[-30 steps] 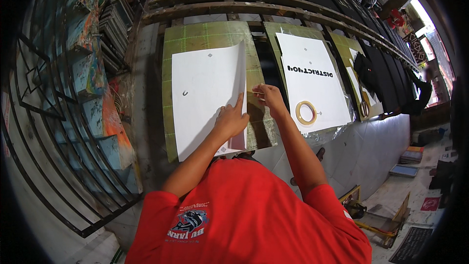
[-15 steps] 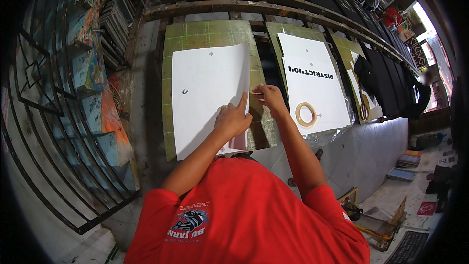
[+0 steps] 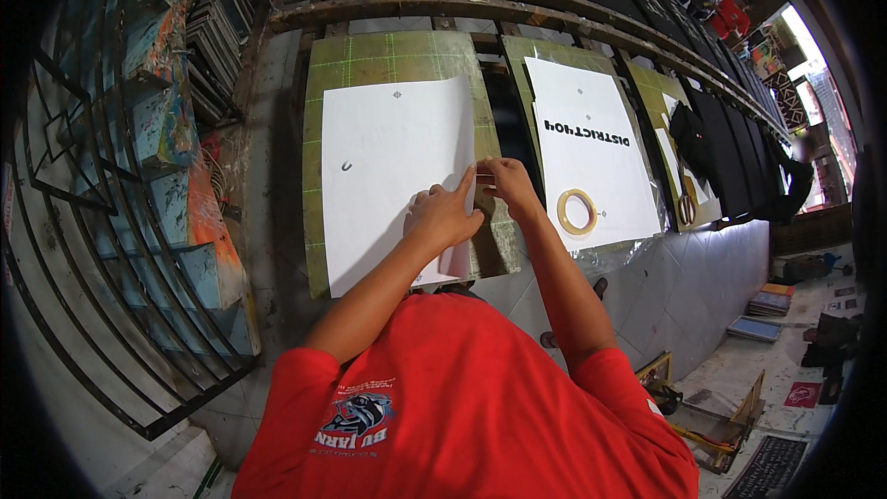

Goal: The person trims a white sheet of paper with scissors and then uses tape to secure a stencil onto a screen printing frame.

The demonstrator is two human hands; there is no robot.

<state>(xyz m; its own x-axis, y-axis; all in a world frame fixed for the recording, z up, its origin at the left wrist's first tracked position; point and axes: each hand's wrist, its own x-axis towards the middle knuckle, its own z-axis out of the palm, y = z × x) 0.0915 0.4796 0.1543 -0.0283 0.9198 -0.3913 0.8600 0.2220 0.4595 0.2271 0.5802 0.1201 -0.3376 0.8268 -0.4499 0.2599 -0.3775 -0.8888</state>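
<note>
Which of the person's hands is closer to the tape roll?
The right hand: it is just left of the tape roll, at the board's right side. The left hand rests farther left, on the white sheet.

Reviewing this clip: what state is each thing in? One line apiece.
Left paper sheet: on the left green board, right edge curled up.
Left hand: spread on that sheet.
Right hand: curled beside its raised edge, grip unclear.
Black-lettered sheet: lying on the middle green board.
Tape roll: lying flat on the lettered sheet.
Scissors: lying on the right green board, blade opening unclear.
</note>
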